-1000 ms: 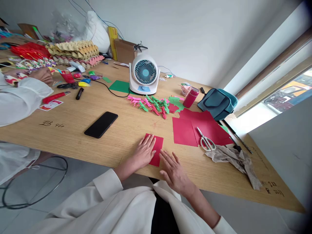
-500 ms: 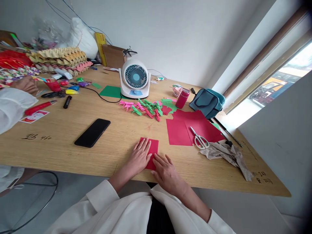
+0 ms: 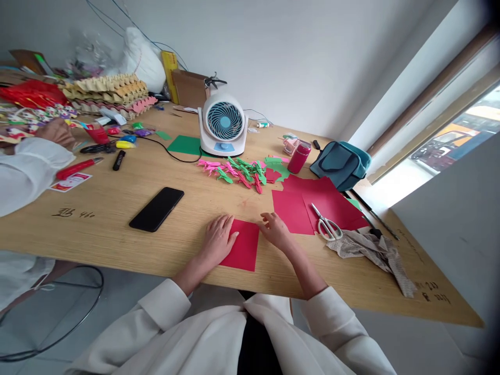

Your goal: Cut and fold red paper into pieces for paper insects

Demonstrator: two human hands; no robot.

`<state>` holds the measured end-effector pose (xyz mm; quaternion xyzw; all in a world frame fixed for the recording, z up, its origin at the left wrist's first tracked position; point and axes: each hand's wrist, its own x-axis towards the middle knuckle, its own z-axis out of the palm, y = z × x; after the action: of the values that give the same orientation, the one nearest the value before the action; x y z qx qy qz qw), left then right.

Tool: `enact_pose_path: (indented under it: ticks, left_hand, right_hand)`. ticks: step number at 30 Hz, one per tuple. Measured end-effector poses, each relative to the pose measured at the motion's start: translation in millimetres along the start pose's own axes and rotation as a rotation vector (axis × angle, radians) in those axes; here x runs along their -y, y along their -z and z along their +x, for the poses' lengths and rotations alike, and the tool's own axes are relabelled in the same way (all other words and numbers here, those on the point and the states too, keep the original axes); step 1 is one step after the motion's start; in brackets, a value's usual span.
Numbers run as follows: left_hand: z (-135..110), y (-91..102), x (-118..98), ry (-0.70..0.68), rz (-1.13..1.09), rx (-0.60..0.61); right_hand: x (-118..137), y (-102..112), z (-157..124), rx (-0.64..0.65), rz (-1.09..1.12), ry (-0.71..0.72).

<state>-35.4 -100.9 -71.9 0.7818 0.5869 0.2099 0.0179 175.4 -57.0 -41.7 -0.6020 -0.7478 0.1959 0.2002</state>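
A small red paper sheet lies near the front edge of the wooden table. My left hand rests flat on the sheet's left side, fingers stretched out. My right hand is at the sheet's far right corner, fingers curled, touching or pinching the corner; I cannot make out a firm grip. Both arms wear white sleeves.
Larger red sheets with scissors lie to the right, beside a crumpled cloth. A black phone lies to the left. Behind are folded paper shapes, a small fan, a red bottle, a teal bag. Another person's sleeve is far left.
My right hand left the sheet's near edge and moved up to its far right corner. The left hand stayed on the sheet's left side. More of the sheet is uncovered.
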Motion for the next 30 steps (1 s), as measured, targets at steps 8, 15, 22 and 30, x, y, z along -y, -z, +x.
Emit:
enact_pose_path:
  ticks: [8,15,22,30]
  left_hand:
    - [-6,-1.3,-5,-0.031,0.080,0.025]
    - [-6,-0.4,-7,-0.021,0.101,0.030]
    - [-7,-3.0,-5,-0.036,0.113,0.024]
    - [-7,-3.1,-6,-0.026,0.096,0.015]
  right_hand:
    - [7,-24,-7,-0.067,-0.075,-0.008]
    - [7,-24,-5,-0.076,-0.033,-0.018]
    - [9,-23,0,-0.060,-0.012,-0.082]
    - [11,-12,6,0.017,0.080,-0.137]
